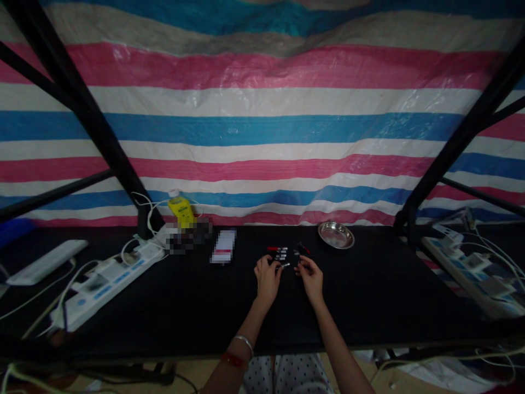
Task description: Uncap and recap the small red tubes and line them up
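Observation:
My left hand (267,278) is closed, its thumb and fingertips pinching a thin stick with a silver end (285,265) just above the black table. Beyond it lie a red stick with a silver end (272,249) and several short silver-ended pieces (281,256), side by side. My right hand (311,278) is a little to the right, fingers bent and drawn together at the tips. Close to those fingertips are a small dark-and-silver piece (297,253) and a black-and-red piece (305,249). Whether the right fingers grip one of them is too small to make out.
A round metal dish (336,235) stands at the back right. Left of my hands lies a phone (223,246), with a yellow bottle (181,210) behind it. White power strips (110,287) with cables line both sides. Black frame posts (443,148) flank a striped sheet (270,131).

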Demonstrator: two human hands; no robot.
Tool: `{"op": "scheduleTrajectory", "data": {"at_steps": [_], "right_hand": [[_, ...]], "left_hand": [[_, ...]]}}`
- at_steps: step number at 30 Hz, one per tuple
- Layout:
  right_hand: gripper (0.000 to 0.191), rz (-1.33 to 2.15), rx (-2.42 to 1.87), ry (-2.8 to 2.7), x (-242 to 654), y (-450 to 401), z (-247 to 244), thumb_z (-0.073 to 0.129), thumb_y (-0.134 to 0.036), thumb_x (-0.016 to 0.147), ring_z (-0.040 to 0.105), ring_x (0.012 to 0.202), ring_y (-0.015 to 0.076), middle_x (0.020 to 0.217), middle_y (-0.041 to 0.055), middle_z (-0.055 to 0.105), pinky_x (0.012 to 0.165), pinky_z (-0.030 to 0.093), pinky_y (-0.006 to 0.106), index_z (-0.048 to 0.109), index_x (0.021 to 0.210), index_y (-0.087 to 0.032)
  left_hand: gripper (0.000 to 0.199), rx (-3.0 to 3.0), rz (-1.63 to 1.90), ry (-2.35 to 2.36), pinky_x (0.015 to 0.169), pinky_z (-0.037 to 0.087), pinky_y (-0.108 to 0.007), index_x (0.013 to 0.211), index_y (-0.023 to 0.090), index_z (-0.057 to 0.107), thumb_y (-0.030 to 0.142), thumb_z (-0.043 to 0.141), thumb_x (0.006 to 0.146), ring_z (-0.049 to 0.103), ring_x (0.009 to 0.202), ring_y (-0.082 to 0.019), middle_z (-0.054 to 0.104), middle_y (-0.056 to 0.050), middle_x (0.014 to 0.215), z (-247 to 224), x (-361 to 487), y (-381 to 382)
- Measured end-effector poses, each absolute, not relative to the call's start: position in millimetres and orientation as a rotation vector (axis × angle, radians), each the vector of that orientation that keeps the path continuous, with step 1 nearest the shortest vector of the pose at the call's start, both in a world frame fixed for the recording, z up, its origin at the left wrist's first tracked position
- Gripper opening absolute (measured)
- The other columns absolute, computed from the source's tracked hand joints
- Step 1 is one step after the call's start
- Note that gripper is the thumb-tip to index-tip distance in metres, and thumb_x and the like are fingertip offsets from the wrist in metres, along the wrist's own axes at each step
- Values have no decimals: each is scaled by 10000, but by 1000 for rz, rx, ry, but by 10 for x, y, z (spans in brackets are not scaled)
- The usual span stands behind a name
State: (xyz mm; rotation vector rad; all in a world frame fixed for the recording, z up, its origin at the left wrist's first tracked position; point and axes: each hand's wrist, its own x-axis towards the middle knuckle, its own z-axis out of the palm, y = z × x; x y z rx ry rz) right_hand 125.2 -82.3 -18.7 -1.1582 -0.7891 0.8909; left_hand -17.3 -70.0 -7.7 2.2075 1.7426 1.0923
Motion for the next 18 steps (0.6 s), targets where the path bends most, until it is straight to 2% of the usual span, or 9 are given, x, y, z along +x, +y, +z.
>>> {"op": "scheduleTrajectory", "data": {"at_steps": [8,13,18], "right_hand": [[486,886,-1082,-708,1266,-792,-240,762,-382,569,650,599,160,752,0,610,531,525,267,614,983,-175],[404,858,-1122,-806,1236,-802,-271,729,-362,615,638,614,147,778,13,628,518,508,246,655,968,-181],[320,798,-1131,-941,1236,-811,-291,685,-354,668,631,695,167,890,61,666,592,521,288,686,941,-186]], "left_hand": [[137,2245,1217,1490,830,442,-373,908,200,615,248,492,871,530,969,-199,592,-52,1009,-49,-164,-697],[196,2150,1269,1360,780,494,-314,971,217,600,269,423,905,626,856,-163,665,-25,930,-80,-177,-676],[176,2223,1264,1284,794,503,-325,960,226,614,293,469,884,635,875,-175,677,-26,937,-71,-177,-689]]}}
